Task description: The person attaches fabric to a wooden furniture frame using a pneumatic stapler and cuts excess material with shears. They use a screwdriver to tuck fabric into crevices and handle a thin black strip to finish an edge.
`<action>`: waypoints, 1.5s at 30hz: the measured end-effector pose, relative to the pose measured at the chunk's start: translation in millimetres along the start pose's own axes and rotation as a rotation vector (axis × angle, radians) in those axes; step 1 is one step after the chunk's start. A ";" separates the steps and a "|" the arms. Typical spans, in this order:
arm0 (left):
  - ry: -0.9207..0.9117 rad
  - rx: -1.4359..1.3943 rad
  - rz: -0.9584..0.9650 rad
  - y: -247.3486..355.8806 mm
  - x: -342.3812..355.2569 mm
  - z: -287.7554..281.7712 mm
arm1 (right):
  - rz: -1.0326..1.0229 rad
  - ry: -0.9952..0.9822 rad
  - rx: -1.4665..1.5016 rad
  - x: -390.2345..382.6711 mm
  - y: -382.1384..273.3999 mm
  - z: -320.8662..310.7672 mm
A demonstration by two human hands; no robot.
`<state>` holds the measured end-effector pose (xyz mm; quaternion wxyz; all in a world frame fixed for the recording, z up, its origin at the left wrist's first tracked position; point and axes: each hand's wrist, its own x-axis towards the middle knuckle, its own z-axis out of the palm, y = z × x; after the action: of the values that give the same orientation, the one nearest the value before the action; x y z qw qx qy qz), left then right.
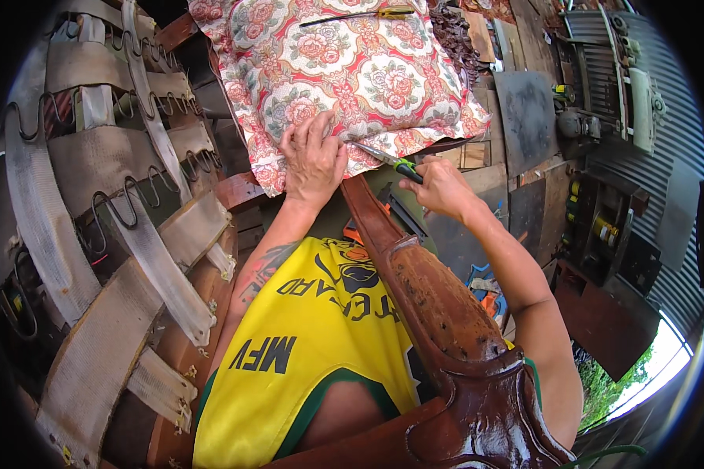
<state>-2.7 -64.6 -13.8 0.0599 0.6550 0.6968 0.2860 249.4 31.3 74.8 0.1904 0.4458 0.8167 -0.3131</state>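
Observation:
My left hand (311, 160) rests on the front hem of a floral red-and-cream cushion (391, 82), fingers bent and slightly apart against the fabric. My right hand (438, 187) is closed on green-and-black handled scissors (405, 168), whose metal blades lie at the cushion’s edge just right of my left hand. A yellow-handled screwdriver (391, 12) lies on top of the cushion. A varnished carved wooden frame member (438, 289) runs from below the cushion’s edge down between my arms, over my yellow shirt.
A frame with webbing straps (109, 313) and bent metal springs (125, 199) fills the left. Orange-and-black tools (489, 301) lie beneath the wooden member. Wooden boards and a dark panel (528, 117) are at right, with machinery (583, 125), dark shelving (598, 227) and corrugated metal (673, 227).

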 end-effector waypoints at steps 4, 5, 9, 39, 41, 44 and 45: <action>0.011 -0.001 0.009 -0.5 -0.6 3.4 | 0.003 -0.047 0.112 7.2 12.0 -5.4; 0.003 0.003 0.009 -1.2 -1.4 3.4 | 0.030 -0.087 0.141 8.6 14.4 -5.6; 0.000 0.011 0.010 -2.0 -2.0 4.8 | 0.093 -0.230 0.329 18.7 25.6 -9.5; 0.004 -0.001 -0.009 -1.5 -2.3 3.1 | 0.563 -0.769 1.941 1.2 29.2 24.5; 0.007 0.005 -0.004 -1.4 -2.3 2.9 | 0.547 -0.805 2.050 -3.0 28.8 34.9; 0.004 0.003 -0.004 -0.9 -1.7 3.3 | 0.506 -0.833 2.221 -10.4 23.4 51.0; -0.001 0.003 -0.009 -1.3 -2.0 2.9 | 0.522 -0.822 2.279 -12.9 21.0 56.2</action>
<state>-2.2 -65.5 -17.4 0.0602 0.6521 0.7002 0.2844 275.8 -6.3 34.2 -0.0073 0.3753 -0.1550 -0.9138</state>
